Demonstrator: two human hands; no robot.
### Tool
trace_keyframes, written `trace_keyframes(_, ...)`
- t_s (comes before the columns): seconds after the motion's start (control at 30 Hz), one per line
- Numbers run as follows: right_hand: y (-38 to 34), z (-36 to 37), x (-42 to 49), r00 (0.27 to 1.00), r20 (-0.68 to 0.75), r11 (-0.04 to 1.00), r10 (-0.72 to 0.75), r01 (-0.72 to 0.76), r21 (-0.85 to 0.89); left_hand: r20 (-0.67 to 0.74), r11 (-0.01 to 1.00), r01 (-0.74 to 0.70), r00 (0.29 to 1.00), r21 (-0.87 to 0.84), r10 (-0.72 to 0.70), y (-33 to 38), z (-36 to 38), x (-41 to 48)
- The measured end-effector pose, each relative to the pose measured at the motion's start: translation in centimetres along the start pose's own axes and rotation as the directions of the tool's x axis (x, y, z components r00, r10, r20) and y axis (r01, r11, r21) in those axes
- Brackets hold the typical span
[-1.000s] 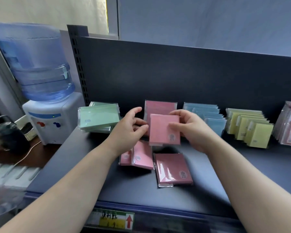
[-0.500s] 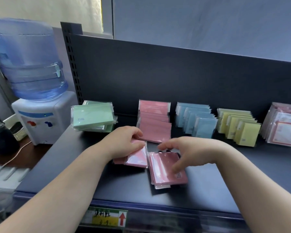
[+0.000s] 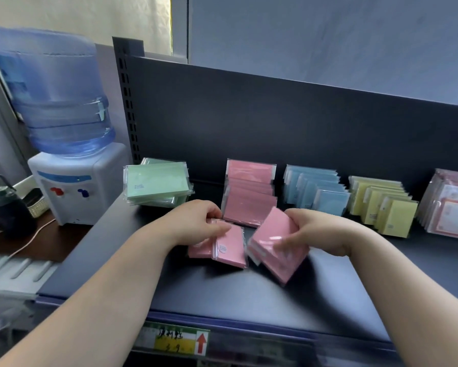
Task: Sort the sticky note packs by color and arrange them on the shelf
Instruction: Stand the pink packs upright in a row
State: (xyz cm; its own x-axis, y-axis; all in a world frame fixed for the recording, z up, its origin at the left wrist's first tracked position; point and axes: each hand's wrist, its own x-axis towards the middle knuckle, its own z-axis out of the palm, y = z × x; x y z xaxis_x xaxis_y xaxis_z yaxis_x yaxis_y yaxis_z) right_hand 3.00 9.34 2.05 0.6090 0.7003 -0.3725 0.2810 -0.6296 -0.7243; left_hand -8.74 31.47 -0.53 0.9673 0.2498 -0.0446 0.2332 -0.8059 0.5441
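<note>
Lifted since a half-second ago, the pink stack (image 3: 272,242) is tilting over the middle of the shelf (image 3: 222,295) in the gripping right hand (image 3: 320,234); the left hand (image 3: 196,223) is clasping flat pink packs (image 3: 230,249) beside it; pinks are likely being gathered; next is calling for squaring them into the pink row (image 3: 249,205) at the back edge.

Soft, cool daylight, fairly bright. Faint shadows on the dark blue metal shelf (image 3: 249,295). Tilted pink plastic-wrapped note pack (image 3: 280,260) and right hand (image 3: 320,234) motion-blurred, glare on wrapper. Lower-left edge smeared, wide-angle bending.
</note>
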Motion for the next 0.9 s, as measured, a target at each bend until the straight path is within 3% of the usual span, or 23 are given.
trace_keyframes(0.13,0.6,0.8,3.0,0.939,-0.329,0.933,0.102,0.025,0.36,0.1,1.0,-0.012,0.995,0.0,0.012,0.0,-0.4,-0.2)
trace_keyframes(0.23,0.2,2.1,4.7,0.879,-0.445,0.892,0.173,0.052,0.448,0.129,1.0,-0.019,0.992,0.012,0.017,0.0,-0.6,-0.3)
trace_keyframes(0.3,-0.2,2.9,5.2,0.85,-0.501,0.928,0.162,0.041,0.37,0.15,1.0,-0.002,0.989,0.007,0.001,-0.3,-0.6,-0.3)
trace_keyframes(0.4,-0.8,3.4,4.8,0.802,-0.594,0.997,0.064,-0.08,0.001,0.18,1.0,0.028,0.983,0.008,-0.029,-0.9,-0.8,-0.5)
trace_keyframes(0.47,-0.7,3.3,4.5,0.766,-0.642,0.97,-0.009,-0.15,-0.192,0.183,0.998,0.037,0.982,0.042,-0.044,-1.0,-1.0,-0.6)
trace_keyframes(0.53,-1.1,3.6,3.8,0.746,-0.657,0.955,-0.111,-0.102,-0.277,0.162,0.997,0.059,0.985,0.04,-0.065,-0.9,-1.3,-0.7)
trace_keyframes(0.6,-1.8,4.2,2.8,0.733,-0.609,0.909,-0.304,0.033,-0.415,0.118,0.996,0.085,0.989,0.01,-0.086,-0.8,-1.5,-0.8)
trace_keyframes(0.67,-2.7,4.8,1.6,0.774,-0.405,0.791,-0.487,0.194,-0.581,0.082,0.995,0.104,0.991,-0.003,-0.103,-0.6,-1.6,-0.7)
trace_keyframes(0.77,-3.4,6.2,0.6,0.895,-0.024,0.675,-0.446,0.319,-0.665,0.041,0.987,0.133,0.991,-0.088,-0.129,-0.5,-1.5,-0.6)
trace_keyframes(0.83,-3.4,7.0,0.6,0.912,0.062,0.636,-0.405,0.33,-0.698,0.014,0.971,0.153,0.988,-0.186,-0.153,-0.6,-1.2,-0.3)
trace_keyframes(0.9,-3.4,7.5,0.6,0.895,0.035,0.639,-0.444,0.343,-0.688,0.008,0.935,0.17,0.984,-0.311,-0.176,-0.8,-1.1,0.0)
